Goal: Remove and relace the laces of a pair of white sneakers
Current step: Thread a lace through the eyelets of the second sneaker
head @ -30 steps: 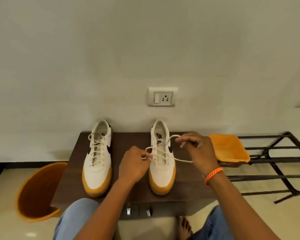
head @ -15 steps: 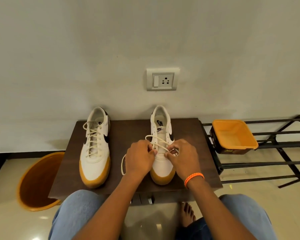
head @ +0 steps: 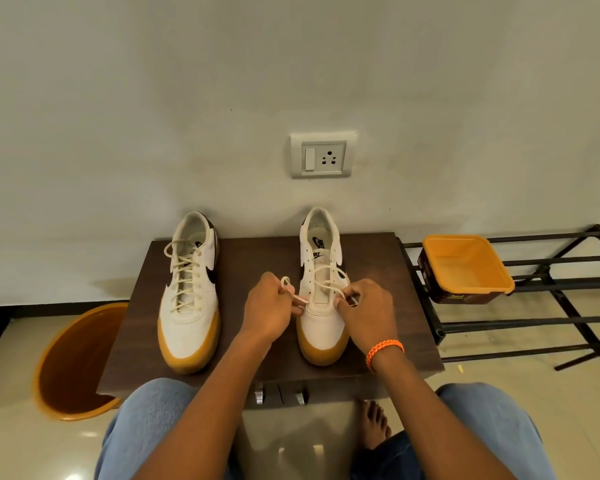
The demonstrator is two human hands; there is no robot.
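Observation:
Two white sneakers with tan soles stand on a dark brown table (head: 257, 258), toes toward me. The left sneaker (head: 191, 289) is fully laced. The right sneaker (head: 323, 289) has its cream lace (head: 326, 287) running only through the lower eyelets. My left hand (head: 269, 308) pinches one lace end beside the shoe's left side, a small loop sticking up above the fingers. At the shoe's right side my right hand (head: 369, 306), with an orange band on the wrist, pinches the other end.
An orange bucket (head: 73, 362) stands on the floor left of the table. A black metal rack (head: 534, 299) on the right carries an orange tub (head: 465, 268). A wall socket (head: 323, 154) sits above the shoes. My knees and a bare foot (head: 374, 424) are below the table.
Both hands came down to the lower eyelets of the right sneaker, then drew slightly apart, each holding a lace end. The camera tilted down.

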